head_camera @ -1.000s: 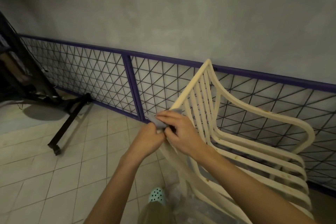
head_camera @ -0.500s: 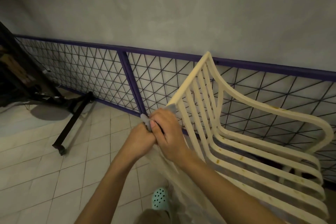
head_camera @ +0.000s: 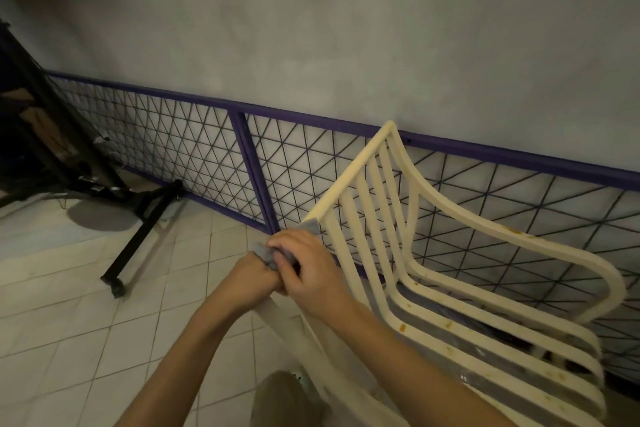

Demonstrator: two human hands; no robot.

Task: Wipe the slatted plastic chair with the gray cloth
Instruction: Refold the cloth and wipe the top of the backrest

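My left hand (head_camera: pixel 251 279) and right hand (head_camera: pixel 313 274), clenching the gray cloth (head_camera: pixel 266 253), stay scrubbing the plastic chair's (head_camera: pixel 512 230) near back corner; stained seat slats (head_camera: pixel 450 324) wait.

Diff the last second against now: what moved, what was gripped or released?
The left hand and right hand slid the gray cloth slightly down the near edge of the slatted plastic chair backrest, toward the person. Nothing was taken up or let go; both hands still grip the cloth. The chair, mesh fence and black stand are unmoved.
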